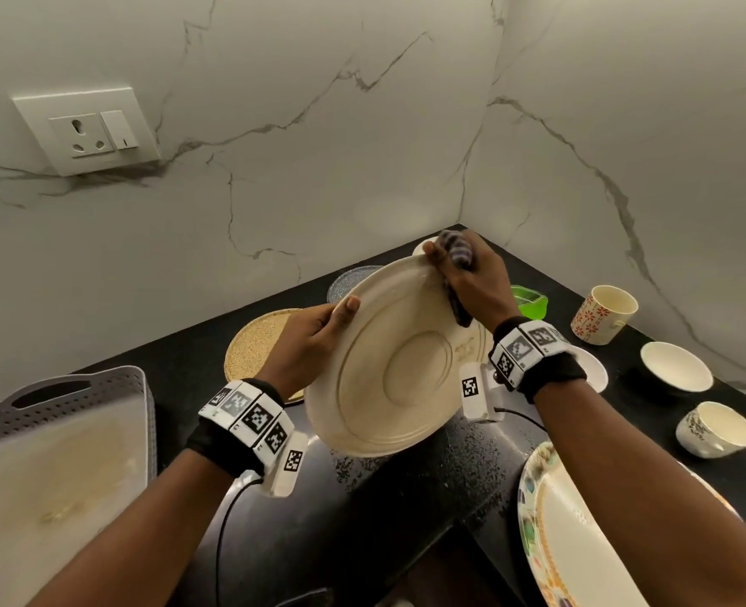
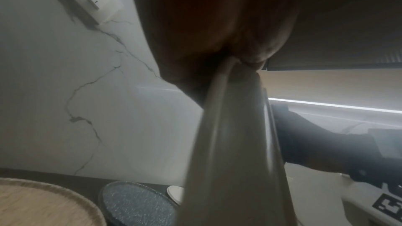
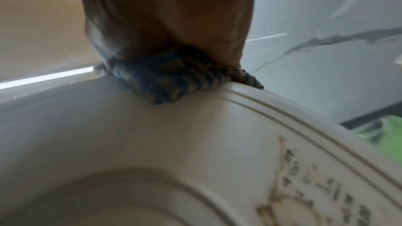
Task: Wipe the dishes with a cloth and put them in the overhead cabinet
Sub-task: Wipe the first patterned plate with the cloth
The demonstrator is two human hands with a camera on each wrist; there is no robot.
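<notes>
left hand (image 1: 307, 339) grip – thumb clamped over the cream plate (image 1: 388, 365) rim | right hand (image 1: 472, 278) grip – bunched on striped cloth (image 1: 459, 251), pressed to plate's far edge | plate tilted, underside up, above the black table (image 1: 362, 497) | mugs, bowl off right

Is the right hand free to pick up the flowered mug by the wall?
Probably not yet: the right hand grips a striped cloth against the cream plate. The flowered mug stands unobstructed.
</notes>
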